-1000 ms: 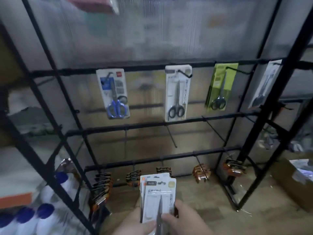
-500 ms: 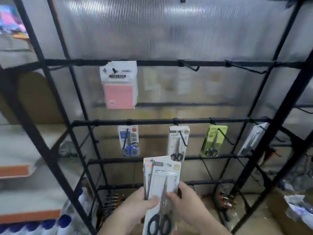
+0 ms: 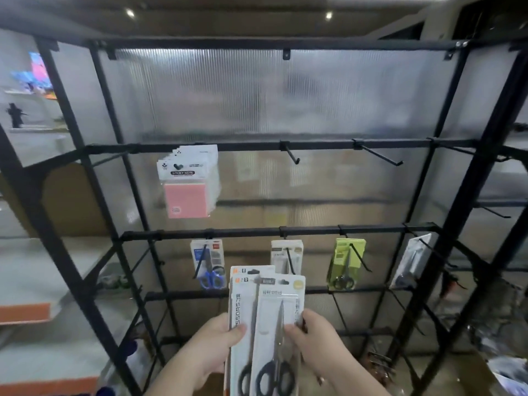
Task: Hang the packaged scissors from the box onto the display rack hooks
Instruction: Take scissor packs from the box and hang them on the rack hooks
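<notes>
A black metal display rack [image 3: 468, 195], backed by a ribbed translucent panel [image 3: 257, 95], carries stock on two of its crossbars. On the upper of the two, a stack of pink sticky note packs [image 3: 187, 192] hangs at the left, and two black hooks [image 3: 291, 152] jut forward from the same bar to its right. On the bar below, four lots of carded scissors hang in a row: a blue-handled pack [image 3: 210, 264] at left, then a white pack [image 3: 285, 254], a green pack [image 3: 347, 262], and a pale pack [image 3: 413, 261] turned nearly edge-on beside the right upright. Near the foot of the rack hang small coppery items [image 3: 377, 364], too blurred to name. In front of the rack, low in the centre, a person holds a fanned bundle of packaged scissors [image 3: 265, 324] upright in both hands. The card tops overlap the white pack behind and are not on any hook. The front card shows black-handled scissors, blades up. The left hand [image 3: 214, 350] clasps the bundle's left side, thumb pressed across the face of the rear card, fingers out of sight behind it. The right hand [image 3: 317, 338] pinches the front card at its right edge, thumb on the face and fingers curled round the edge. Shelving with an orange lip [image 3: 25, 312] stands at far left
</notes>
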`<state>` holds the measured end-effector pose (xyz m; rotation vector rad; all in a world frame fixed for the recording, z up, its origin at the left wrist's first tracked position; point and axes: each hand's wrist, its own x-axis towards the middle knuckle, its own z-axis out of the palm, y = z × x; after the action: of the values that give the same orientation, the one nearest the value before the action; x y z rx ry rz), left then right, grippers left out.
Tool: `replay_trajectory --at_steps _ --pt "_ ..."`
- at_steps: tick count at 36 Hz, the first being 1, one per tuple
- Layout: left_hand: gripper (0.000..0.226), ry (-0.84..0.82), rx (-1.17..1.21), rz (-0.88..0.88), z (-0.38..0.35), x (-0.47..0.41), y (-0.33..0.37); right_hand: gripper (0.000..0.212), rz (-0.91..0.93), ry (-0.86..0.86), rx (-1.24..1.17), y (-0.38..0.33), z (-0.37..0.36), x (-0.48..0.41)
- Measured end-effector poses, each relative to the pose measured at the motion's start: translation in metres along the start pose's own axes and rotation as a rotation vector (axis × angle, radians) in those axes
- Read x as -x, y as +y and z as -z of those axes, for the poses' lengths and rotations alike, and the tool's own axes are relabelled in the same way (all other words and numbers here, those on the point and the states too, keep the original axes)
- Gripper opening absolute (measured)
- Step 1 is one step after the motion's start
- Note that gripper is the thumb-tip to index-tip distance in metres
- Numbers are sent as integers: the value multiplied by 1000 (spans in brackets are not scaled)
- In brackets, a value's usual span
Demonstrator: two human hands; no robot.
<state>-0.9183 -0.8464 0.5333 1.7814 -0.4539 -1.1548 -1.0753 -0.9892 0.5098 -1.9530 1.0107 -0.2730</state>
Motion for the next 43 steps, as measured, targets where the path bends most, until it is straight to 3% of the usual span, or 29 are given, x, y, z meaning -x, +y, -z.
replay_trajectory --at_steps 9,20,27,43 --pt "18 120 -158 1 26 0 -3 24 -114 86 40 27 2 -16" --pt "18 64 -130 -33 42 -20 -1 28 -142 107 139 21 7 -59" --pt "16 18 -124 13 52 -35 -1 16 -172 113 148 28 -2 -75" --pt "23 11 -158 -16 54 -62 -14 24 -188 110 157 24 -8 -133"
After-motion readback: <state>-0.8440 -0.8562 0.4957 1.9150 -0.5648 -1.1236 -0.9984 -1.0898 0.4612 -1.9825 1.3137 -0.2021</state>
